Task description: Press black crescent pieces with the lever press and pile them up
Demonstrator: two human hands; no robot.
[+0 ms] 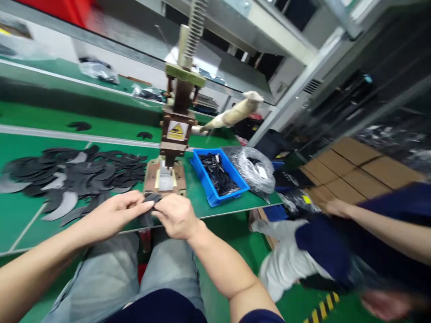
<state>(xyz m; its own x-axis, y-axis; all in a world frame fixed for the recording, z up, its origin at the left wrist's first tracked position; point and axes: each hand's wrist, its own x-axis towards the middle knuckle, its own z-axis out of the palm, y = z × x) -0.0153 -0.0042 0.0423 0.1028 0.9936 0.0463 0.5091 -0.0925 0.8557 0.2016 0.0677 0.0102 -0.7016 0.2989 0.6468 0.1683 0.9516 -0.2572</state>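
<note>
The fingers (143,207) of the left hand (114,215) and the right hand (175,216) pinch 1 small black piece (151,199) between them, both hands closed on it, at the near edge of the green table (20,224); just behind it stands a hand press (175,134); to the left lies a pile of black curved pieces (77,175); to the right sits a blue bin (218,175) with dark bits, then a clear bag (256,168); another person's arm (380,224) is far right.
</note>
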